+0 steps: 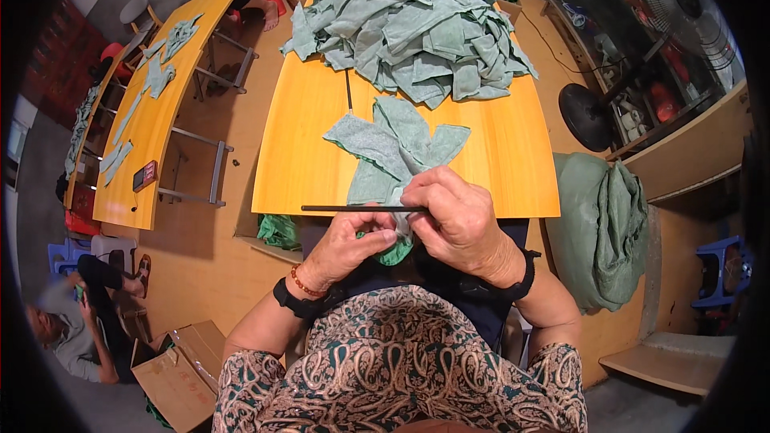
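My right hand is closed around one end of a thin black rod, which lies level across the table's near edge. Its fingertips also pinch a pale strip of cloth. Just left of it, my left hand is closed on a bunched green cloth piece below the rod; the fingers partly hide it. Beyond both hands, several grey-green cloth pieces lie fanned out on the yellow table. A large heap of similar cloth pieces covers the far end.
A green bundle stands right of the table, with a black standing fan beyond. At left, another yellow table carries cloth strips. A cardboard box and a seated person are lower left; another person sits at the top.
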A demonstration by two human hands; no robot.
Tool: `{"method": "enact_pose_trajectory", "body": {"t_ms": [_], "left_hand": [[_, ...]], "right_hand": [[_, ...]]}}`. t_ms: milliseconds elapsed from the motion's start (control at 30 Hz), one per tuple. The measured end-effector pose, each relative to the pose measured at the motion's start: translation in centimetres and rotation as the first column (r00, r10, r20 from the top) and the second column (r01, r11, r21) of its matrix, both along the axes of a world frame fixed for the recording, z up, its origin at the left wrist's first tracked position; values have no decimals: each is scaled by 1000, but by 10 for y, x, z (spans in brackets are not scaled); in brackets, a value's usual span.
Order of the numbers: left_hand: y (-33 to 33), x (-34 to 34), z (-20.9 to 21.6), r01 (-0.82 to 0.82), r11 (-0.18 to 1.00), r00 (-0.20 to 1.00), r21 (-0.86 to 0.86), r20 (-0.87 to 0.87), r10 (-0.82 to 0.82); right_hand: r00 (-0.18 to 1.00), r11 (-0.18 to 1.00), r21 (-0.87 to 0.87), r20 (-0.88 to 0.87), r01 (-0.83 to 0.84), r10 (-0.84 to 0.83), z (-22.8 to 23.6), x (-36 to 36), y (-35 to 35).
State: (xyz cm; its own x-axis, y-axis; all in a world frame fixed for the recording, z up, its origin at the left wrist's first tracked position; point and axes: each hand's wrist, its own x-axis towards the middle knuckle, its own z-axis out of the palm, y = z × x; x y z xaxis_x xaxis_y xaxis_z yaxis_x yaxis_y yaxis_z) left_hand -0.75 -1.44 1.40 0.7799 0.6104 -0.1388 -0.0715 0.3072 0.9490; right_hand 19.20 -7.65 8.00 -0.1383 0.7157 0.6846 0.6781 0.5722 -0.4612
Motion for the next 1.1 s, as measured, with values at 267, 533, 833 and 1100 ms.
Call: {"method": "enact_pose_trajectory", "body": {"t_ms": [267,533,833,1100], "left_hand": [[-12,2,-24,93,996,995,12,-38,-93],[14,2,0,-300,926,953,228,102,284],[15,1,5,-324,735,929,595,53,366],[7,11,4,-314,893,949,323,80,304]], "right_hand": [[997,1000,28,77,-12,10,-3,-5,-9],[961,918,-319,-214,-237,174,-3,-3,-49],[808,835,-507,-572,-214,-140,-20,23,-33],[897,745,-660,-381,-95,-223,-58,-16,-29]]}}
